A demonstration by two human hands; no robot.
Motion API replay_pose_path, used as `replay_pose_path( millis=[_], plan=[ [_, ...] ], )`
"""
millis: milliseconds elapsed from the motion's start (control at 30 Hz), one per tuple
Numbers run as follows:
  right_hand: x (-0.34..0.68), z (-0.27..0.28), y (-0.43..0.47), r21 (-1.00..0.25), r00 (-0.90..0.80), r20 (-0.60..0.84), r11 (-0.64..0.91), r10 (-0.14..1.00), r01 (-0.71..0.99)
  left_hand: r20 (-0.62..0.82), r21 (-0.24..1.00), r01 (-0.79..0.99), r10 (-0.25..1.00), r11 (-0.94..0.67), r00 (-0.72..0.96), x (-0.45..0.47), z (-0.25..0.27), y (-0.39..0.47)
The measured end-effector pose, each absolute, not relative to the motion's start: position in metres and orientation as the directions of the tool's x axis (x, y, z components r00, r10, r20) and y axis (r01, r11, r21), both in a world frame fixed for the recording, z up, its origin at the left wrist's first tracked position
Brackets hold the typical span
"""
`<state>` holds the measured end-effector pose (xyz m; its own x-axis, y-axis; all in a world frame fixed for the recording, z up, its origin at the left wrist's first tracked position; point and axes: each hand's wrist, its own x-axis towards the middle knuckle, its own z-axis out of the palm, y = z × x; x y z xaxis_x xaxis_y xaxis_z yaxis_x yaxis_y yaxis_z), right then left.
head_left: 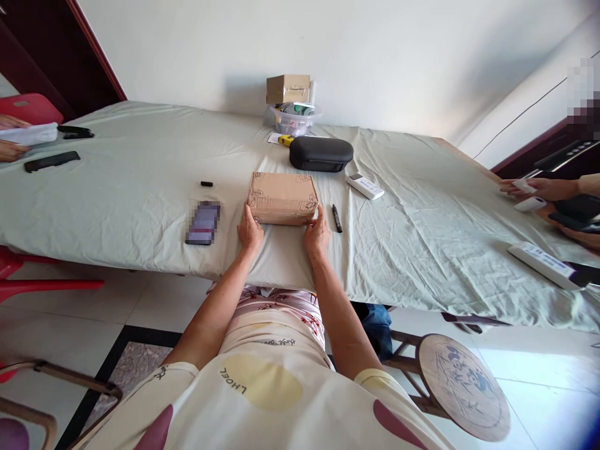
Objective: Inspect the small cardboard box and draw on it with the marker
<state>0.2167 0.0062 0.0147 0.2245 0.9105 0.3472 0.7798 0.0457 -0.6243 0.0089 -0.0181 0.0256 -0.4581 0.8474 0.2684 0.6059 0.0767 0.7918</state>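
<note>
Between my two hands is a brown cardboard box (281, 190) with dark drawings at the corners of its top. My left hand (250, 228) grips its near left corner, and my right hand (317, 232) grips the near right one. A black marker (336, 218) lies just right of my right hand, with its cap apparently off. Left of the box a small black cap (207, 184) rests on the cloth, above a phone (203, 223) whose screen is blurred out. The undersides of the box and some fingertips are hidden.
Behind the box are a black zip case (321, 154), a yellow tape measure (285, 140) and a plastic basket (295, 122) topped by another carton (287, 89). A white device (365, 186) lies right. Other people's hands show at both table ends. A wooden stool (463, 386) stands below right.
</note>
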Motion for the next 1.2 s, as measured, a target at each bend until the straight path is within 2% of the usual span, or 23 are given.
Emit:
replay_pose_path(
  millis=[200,333,433,533,700,800,1033,1200],
  plan=[
    [0.218,0.019,0.009,-0.662,0.256,0.297,0.005,0.920,0.749,0.307,0.838,0.546,0.819,0.008,-0.484,0.008,0.021,-0.017],
    [0.220,0.015,0.013,-0.689,0.278,0.450,0.132,0.849,0.713,0.424,0.831,0.541,0.780,-0.133,-0.460,0.004,0.021,-0.017],
    [0.219,0.019,0.009,-0.590,0.231,0.631,0.264,0.741,0.763,0.535,0.724,0.669,0.750,-0.171,-0.388,0.005,0.027,-0.021],
    [0.212,0.030,-0.001,-0.447,0.135,0.696,0.278,0.705,0.850,0.587,0.585,0.788,0.770,-0.189,-0.251,0.013,0.037,-0.029],
    [0.184,0.047,-0.019,-0.225,-0.155,0.596,0.349,0.788,0.910,0.567,0.474,0.831,0.823,-0.291,-0.036,0.027,0.045,-0.032],
    [0.169,0.050,-0.020,-0.179,-0.268,0.539,0.420,0.799,0.890,0.538,0.465,0.841,0.843,-0.277,-0.020,0.029,0.046,-0.030],
    [0.163,0.049,-0.018,-0.183,-0.285,0.514,0.428,0.809,0.885,0.531,0.468,0.841,0.847,-0.272,-0.021,0.028,0.048,-0.030],
    [0.172,0.049,-0.019,-0.202,-0.203,0.548,0.363,0.812,0.909,0.534,0.453,0.843,0.846,-0.290,0.004,0.026,0.048,-0.031]
  ],
)
